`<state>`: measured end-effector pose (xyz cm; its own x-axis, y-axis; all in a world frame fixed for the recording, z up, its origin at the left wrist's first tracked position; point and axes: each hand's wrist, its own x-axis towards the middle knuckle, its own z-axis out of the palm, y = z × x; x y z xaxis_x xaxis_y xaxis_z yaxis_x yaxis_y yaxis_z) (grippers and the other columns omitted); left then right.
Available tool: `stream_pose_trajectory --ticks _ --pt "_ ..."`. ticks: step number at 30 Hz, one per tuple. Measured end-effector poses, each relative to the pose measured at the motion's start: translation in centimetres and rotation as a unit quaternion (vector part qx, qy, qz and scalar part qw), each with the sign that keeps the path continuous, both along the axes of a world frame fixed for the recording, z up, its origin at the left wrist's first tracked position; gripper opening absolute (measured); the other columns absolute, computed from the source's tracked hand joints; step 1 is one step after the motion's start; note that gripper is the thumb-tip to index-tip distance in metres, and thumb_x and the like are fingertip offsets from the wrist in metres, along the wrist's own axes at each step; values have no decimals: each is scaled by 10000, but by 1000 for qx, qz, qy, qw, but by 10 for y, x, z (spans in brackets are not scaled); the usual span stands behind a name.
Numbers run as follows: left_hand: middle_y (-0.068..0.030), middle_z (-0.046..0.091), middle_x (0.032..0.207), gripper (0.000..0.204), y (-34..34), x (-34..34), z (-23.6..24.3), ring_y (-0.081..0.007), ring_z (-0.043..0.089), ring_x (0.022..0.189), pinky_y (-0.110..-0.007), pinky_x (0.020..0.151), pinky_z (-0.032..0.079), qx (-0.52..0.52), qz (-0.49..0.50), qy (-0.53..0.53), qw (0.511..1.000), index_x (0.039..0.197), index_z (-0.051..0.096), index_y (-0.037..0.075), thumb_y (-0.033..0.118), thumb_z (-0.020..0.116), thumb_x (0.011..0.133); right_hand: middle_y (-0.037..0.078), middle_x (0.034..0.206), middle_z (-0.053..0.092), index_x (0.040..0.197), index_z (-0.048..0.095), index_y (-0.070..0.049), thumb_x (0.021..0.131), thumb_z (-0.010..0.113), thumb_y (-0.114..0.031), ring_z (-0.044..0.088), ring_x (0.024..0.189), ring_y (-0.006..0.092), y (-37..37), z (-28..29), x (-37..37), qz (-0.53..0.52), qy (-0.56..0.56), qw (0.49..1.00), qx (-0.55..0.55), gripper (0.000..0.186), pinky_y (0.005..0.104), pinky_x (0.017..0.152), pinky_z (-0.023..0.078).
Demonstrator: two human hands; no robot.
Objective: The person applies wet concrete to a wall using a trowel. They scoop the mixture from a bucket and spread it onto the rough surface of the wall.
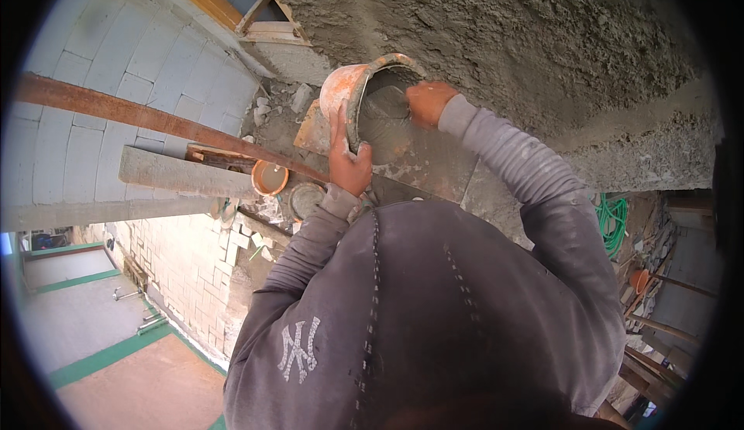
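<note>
My left hand (350, 163) grips the near left rim of an orange bucket (339, 89), fingers along its outside and thumb at the edge. The bucket is tipped on its side, its mouth turned to the right and its rim crusted with grey mortar. At the bucket's mouth my right hand (431, 103) is closed in a fist. A grey, mortar-coated flat shape (387, 103) lies beside that fist, within the mouth; I cannot tell whether it is a tool in the hand or mortar. Rough wet mortar covers the wall (496, 35) just beyond.
A mortar-smeared board (434, 166) lies below the bucket. To the left, a rusty metal bar (155, 112) and a grey plank (182, 173) slant across. A small orange bucket (270, 177) and a round grey container (307, 200) stand near my left forearm. A green hose (612, 225) is coiled at right.
</note>
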<state>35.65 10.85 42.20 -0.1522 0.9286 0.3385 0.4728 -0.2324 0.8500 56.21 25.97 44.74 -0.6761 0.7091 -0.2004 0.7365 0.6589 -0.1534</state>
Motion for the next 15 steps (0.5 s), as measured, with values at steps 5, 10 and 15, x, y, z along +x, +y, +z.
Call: stream_pose_trajectory --ticks 5,10,15 --pt "-279 365 1618 855 -2 -14 -15 -368 288 1551 -406 1240 261 -14 -20 -49 998 1618 292 11 -16 596 820 68 755 680 1006 717 -12 927 737 -208 622 552 159 -27 -57 14 -192 207 841 -461 212 326 465 499" --pt "-216 478 1532 814 -4 -35 -30 -277 463 1410 -358 1170 354 -84 31 -161 983 1610 296 -10 -27 606 858 38 729 611 1106 682 -9 967 718 -220 543 504 100 -53 -64 -4 -226 325 727 -561 255 270 396 418" --pt "-139 645 1210 652 8 -63 -39 -235 661 960 -344 646 570 -149 124 -384 903 1504 415 18 21 614 883 67 846 688 1121 688 51 951 726 -198 648 726 161 -20 -46 -19 -166 307 838 -419 305 317 657 535"
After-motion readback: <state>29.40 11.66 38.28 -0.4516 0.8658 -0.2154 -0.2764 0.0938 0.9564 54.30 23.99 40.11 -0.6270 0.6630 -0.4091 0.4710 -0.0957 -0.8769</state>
